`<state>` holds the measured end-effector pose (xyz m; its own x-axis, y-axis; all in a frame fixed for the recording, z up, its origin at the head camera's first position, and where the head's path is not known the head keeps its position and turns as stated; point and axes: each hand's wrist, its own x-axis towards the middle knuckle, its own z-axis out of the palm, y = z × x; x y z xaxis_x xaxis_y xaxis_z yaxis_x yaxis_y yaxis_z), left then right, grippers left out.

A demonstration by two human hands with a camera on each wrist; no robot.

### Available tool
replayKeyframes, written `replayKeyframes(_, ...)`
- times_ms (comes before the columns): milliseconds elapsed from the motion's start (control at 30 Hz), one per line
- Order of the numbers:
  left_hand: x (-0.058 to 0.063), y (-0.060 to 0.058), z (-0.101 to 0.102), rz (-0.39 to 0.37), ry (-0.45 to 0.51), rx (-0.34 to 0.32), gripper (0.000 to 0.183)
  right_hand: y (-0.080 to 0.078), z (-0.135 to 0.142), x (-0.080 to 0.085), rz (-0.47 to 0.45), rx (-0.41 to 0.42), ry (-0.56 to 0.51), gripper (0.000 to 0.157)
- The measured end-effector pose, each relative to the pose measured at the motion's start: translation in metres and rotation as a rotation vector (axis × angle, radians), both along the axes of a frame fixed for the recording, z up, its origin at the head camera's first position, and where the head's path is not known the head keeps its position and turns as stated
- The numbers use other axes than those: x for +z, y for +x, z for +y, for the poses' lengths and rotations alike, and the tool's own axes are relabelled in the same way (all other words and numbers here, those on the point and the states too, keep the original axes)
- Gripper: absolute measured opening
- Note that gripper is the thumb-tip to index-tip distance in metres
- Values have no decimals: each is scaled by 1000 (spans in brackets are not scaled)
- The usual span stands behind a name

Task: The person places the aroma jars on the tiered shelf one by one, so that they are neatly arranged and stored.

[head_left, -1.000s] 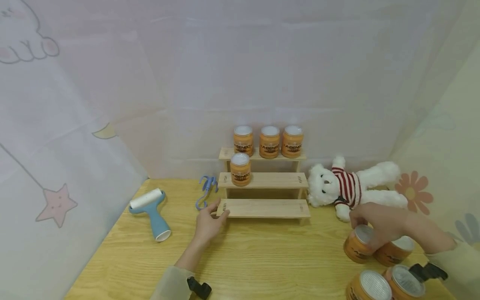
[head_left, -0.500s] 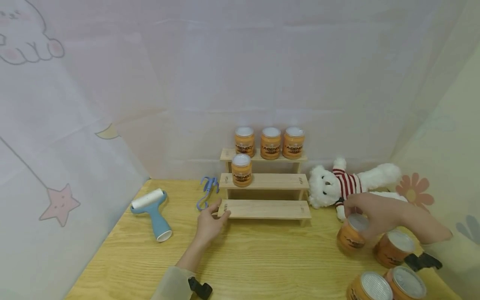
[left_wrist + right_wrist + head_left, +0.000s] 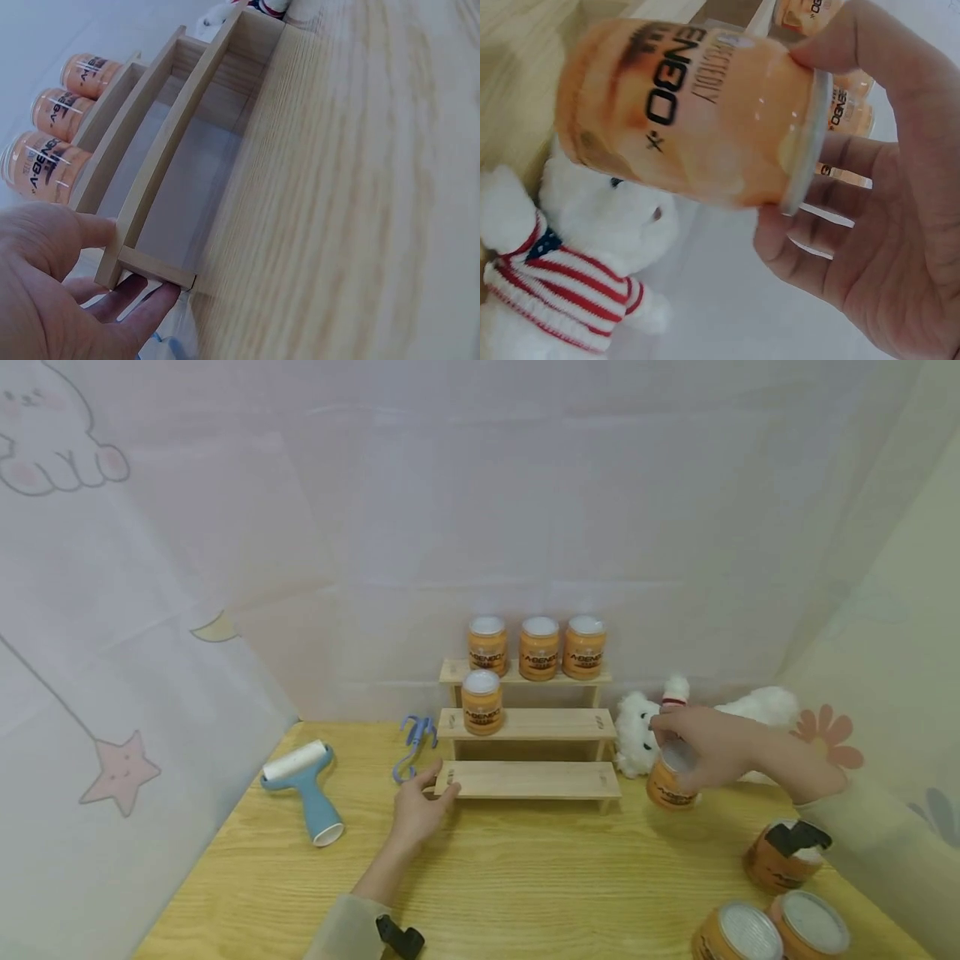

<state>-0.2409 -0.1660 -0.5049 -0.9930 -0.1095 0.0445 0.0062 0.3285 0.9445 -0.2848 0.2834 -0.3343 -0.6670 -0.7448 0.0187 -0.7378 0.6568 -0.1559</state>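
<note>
My right hand grips an orange can round its lidded end, thumb on one side and fingers on the other. In the right wrist view that labelled can is tilted in front of a white teddy bear. At the left end of a three-step wooden display rack, my left hand holds the lowest step. Its thumb lies on the plank, with fingers round the end support. Three orange cans stand on the top step and one can on the left of the middle step.
Several more orange cans stand at the table's front right. A blue-handled lint roller and a purple-blue hook lie to the rack's left. Behind the table hangs a pale cloth.
My right hand has lifted the can from the group at the right and carried it leftward and away from me, in front of the bear. My left hand has stayed on the rack.
</note>
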Motion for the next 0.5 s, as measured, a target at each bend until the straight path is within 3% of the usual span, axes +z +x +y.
replayKeyframes(267, 2, 2, -1, -7, -1, -15, 69, -18, -33, 16, 166, -44, -132, 30)
replayKeyframes(500, 3, -1, -1, -13, -5, -10, 69, -32, -64, 29, 233, -52, -199, 30)
